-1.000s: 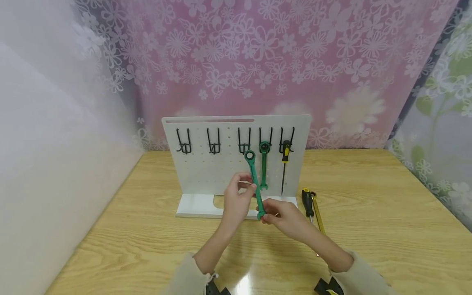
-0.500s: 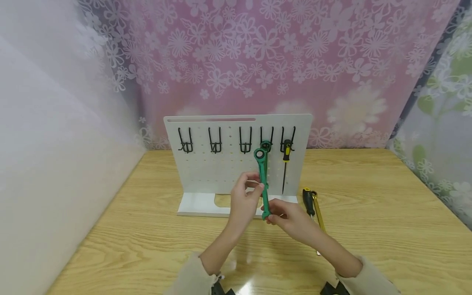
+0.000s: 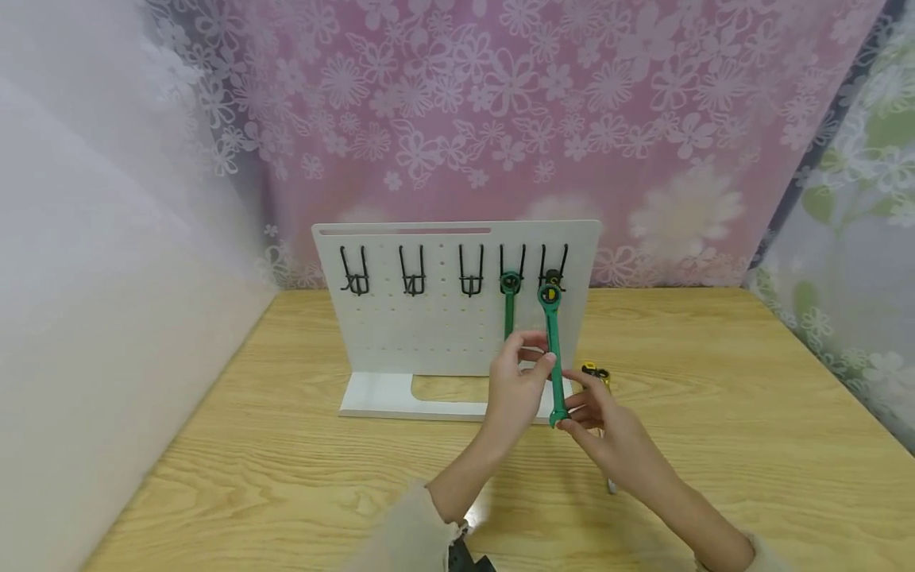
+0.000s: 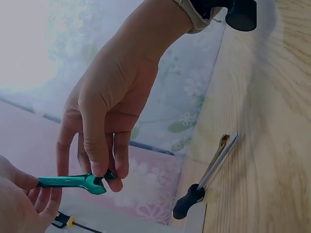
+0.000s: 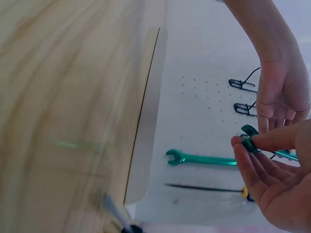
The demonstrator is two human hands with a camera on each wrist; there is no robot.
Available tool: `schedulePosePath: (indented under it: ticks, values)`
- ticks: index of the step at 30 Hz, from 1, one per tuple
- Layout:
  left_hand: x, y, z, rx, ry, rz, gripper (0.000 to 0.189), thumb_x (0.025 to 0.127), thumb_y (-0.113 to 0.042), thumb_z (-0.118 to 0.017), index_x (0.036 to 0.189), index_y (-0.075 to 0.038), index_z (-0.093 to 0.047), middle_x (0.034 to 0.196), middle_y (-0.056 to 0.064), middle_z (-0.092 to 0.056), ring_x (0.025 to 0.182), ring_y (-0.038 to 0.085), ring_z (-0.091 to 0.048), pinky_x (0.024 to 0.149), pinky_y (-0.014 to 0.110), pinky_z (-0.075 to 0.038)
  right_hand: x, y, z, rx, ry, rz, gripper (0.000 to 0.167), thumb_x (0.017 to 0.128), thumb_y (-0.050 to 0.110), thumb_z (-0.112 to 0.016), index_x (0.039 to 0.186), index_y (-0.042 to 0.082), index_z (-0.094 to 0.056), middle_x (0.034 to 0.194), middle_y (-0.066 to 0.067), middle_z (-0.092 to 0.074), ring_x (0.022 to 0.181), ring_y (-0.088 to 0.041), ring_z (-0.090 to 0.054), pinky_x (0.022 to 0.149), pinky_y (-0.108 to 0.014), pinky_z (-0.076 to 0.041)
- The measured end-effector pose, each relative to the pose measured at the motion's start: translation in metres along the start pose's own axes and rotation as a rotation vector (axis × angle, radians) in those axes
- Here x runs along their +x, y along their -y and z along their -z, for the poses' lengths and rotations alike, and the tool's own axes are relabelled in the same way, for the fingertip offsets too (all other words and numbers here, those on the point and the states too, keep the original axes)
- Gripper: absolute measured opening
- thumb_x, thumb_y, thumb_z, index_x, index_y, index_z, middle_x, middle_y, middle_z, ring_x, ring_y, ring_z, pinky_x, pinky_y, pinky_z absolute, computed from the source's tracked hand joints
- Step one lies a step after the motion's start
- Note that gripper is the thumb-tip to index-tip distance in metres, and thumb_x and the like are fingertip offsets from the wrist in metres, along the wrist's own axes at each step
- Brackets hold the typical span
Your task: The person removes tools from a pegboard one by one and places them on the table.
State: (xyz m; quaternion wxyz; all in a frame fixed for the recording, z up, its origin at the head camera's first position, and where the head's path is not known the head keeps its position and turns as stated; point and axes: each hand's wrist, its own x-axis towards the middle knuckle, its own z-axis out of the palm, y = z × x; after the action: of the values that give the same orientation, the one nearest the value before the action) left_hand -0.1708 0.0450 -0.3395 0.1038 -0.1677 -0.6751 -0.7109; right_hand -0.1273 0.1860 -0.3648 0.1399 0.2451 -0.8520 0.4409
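A green ratcheting wrench (image 3: 554, 357) stands nearly upright in front of the pegboard's right side, ring end up. My left hand (image 3: 519, 385) pinches the middle of its shaft between thumb and fingers. Down at the open end, my right hand (image 3: 615, 441) pinches the jaw, as the right wrist view shows with the thumb on the wrench's open end (image 5: 250, 141). Behind, another green wrench (image 3: 509, 306) hangs on a black double hook (image 3: 512, 258). A black-and-yellow screwdriver (image 3: 553, 276) hangs on the rightmost hook, mostly hidden by the held wrench.
The white pegboard (image 3: 400, 334) stands on the wooden table (image 3: 286, 477). Its three left hooks, such as the leftmost hook (image 3: 354, 270), carry no tool. A black-handled screwdriver (image 4: 189, 201) and a gold wrench (image 4: 221, 145) lie on the table, partly behind my right hand.
Both hands have moved to the right with the green wrench, from before the third hook, past the hanging wrench, to before the hanging screwdriver. The grip looks the same.
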Motion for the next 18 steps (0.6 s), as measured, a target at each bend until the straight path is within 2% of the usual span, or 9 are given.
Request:
schedulePosePath:
  ticks: [3,7,15,18]
  values:
    - [0.000,0.002,-0.012,-0.018,0.013,0.004,0.017,0.089,0.001,-0.057,0.106,-0.001,-0.057,0.094,0.003,-0.056,0.081,0.012,-0.055,0.068,0.025,-0.050,-0.007,-0.006,0.007,-0.035,-0.055,0.074,0.076,0.074,-0.017,-0.066,0.138,0.002,-0.030,0.095,-0.005,-0.059,0.075,-0.016,-0.062,0.068,-0.024,-0.051]
    - [0.000,0.008,-0.024,-0.027,0.020,0.003,0.019,0.088,0.000,-0.058,0.107,-0.002,-0.057,0.093,0.002,-0.056,0.081,0.011,-0.055,0.069,0.024,-0.050,-0.015,-0.015,0.013,-0.064,-0.077,0.096,0.083,0.071,-0.020,-0.067,0.141,0.002,-0.028,0.095,-0.005,-0.058,0.076,-0.017,-0.061,0.069,-0.022,-0.051]
    - [-0.002,0.017,-0.048,0.007,0.042,-0.013,0.029,0.087,0.002,-0.060,0.114,-0.009,-0.057,0.095,-0.002,-0.057,0.082,0.007,-0.054,0.070,0.021,-0.049,-0.030,-0.028,0.027,-0.062,-0.081,0.027,0.080,0.072,-0.020,-0.066,0.140,0.002,-0.031,0.095,-0.006,-0.059,0.078,-0.014,-0.062,0.068,-0.021,-0.050]
    - [-0.004,0.021,-0.056,0.011,0.076,0.003,0.038,0.085,0.007,-0.059,0.118,-0.012,-0.056,0.098,-0.002,-0.056,0.083,0.007,-0.056,0.069,0.020,-0.049,-0.035,-0.032,0.034,-0.053,-0.080,-0.007,0.078,0.074,-0.018,-0.065,0.141,0.002,-0.031,0.094,-0.008,-0.059,0.078,-0.013,-0.062,0.068,-0.020,-0.050]
